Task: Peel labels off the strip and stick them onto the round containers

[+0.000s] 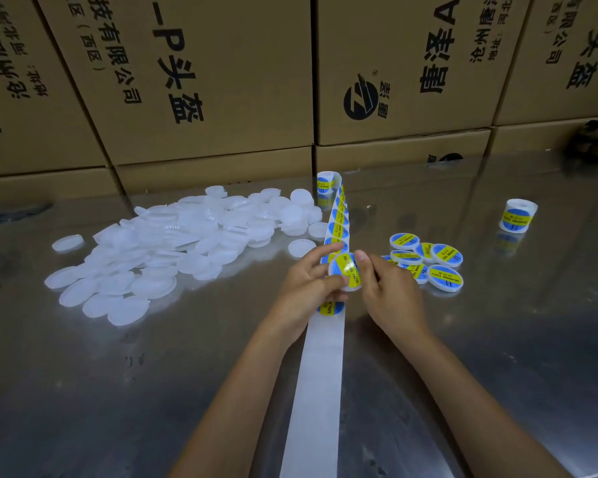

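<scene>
- The round container (345, 272), a small white plastic disc at the frame's centre, looks light, stiff and smooth, so it is best pinched at its rim.
- Its blue-and-yellow label (348, 270) is thin, flexible and probably quick to crease.
- The left hand (306, 288) has its fingers curled around the container's left edge.
- The right hand (389, 291) pinches the right edge, thumb on top.
- The strip (320, 374) runs down the desk (118, 391) between both forearms.
- Unlabelled containers (173, 243) are heaped at the left; finished ones (428, 262) sit right of the hands.

Brushed metal tabletop (497, 339), reflective; translucent matt white plastic containers (159, 243); smooth white paper backing strip (320, 374); glossy blue-yellow labels (339, 229); matt brown corrugated cardboard boxes (221, 81).
</scene>
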`<state>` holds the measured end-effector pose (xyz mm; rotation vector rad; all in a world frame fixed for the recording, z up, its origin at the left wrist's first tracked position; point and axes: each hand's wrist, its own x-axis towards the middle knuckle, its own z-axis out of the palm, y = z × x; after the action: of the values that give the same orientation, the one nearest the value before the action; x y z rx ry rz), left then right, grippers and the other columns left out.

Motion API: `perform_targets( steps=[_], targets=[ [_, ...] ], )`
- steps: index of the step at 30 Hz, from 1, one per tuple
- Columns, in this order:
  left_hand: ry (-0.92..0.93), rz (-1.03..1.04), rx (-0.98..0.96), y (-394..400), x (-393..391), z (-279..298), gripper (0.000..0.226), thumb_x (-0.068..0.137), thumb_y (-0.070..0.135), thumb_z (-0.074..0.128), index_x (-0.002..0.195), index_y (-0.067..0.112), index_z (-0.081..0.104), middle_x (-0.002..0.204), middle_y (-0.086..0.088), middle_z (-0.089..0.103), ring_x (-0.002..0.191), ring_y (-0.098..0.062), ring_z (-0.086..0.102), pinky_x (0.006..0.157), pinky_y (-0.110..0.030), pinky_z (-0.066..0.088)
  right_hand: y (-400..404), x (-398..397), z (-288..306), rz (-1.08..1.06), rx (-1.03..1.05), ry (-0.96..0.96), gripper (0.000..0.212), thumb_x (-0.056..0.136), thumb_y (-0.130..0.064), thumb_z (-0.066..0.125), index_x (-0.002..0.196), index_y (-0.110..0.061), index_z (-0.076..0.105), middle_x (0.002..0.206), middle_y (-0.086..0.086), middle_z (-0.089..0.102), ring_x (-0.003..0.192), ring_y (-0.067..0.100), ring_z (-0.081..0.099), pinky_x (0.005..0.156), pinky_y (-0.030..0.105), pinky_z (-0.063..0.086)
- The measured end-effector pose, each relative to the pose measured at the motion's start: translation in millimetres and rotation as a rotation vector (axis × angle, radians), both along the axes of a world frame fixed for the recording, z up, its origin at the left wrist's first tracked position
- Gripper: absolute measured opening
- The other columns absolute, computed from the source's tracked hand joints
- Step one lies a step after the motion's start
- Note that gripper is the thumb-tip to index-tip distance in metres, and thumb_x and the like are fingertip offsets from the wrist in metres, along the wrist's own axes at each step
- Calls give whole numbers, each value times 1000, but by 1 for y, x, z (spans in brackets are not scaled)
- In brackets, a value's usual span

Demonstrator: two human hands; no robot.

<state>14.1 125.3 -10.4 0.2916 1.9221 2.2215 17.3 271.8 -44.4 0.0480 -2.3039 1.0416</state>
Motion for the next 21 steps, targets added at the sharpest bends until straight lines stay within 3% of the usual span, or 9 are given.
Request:
perform_targets(
  steps=[3,6,9,13,15,18,21],
  targets=[
    [52,-34,3,-8,-1,1,45,85,-12,68,123,12,67,103,-12,76,81,-25,74,73,-32,62,-2,0,2,127,-136,-27,40,104,-41,40,64,-36,43,56,-13,51,55,8,44,54,29,33],
    [25,24,78,-8,0,4,37,82,-10,73,114,8,67,99,-16,76,84,-31,76,70,-33,63,-5,2,5,195,-228,-49,39,101,-54,35,67,-37,46,60,-14,52,57,4,46,58,26,39],
    [9,87,139,-8,0,6,28,84,-8,71,106,9,66,96,-14,77,81,-29,76,65,-31,62,-7,4,4,232,-126,-106,40,91,-72,36,76,-38,49,65,-15,57,61,4,53,58,29,42],
    [5,181,169,-5,0,6,20,86,-3,72,99,11,70,86,-9,78,74,-23,76,56,-27,59,-7,2,4,230,-72,-109,46,84,-77,45,81,-31,54,67,-7,59,61,7,53,60,36,47],
    [16,244,153,-3,2,5,12,85,7,77,96,6,71,79,-6,77,69,-20,75,50,-26,57,-6,2,4,229,-49,-93,49,82,-77,48,78,-29,52,64,-4,56,57,9,50,58,39,46],
    [40,297,99,-2,0,3,18,85,14,78,95,1,72,79,-5,77,65,-18,74,46,-26,56,-6,6,4,219,-8,-62,37,83,-74,48,71,-39,47,59,-11,51,54,8,47,53,28,35],
    [59,290,63,-3,-1,3,16,87,18,77,93,4,72,79,-2,77,64,-17,73,45,-25,55,-8,7,5,201,14,-48,40,91,-67,43,66,-36,40,56,-13,46,52,11,42,51,29,31]
  ],
)
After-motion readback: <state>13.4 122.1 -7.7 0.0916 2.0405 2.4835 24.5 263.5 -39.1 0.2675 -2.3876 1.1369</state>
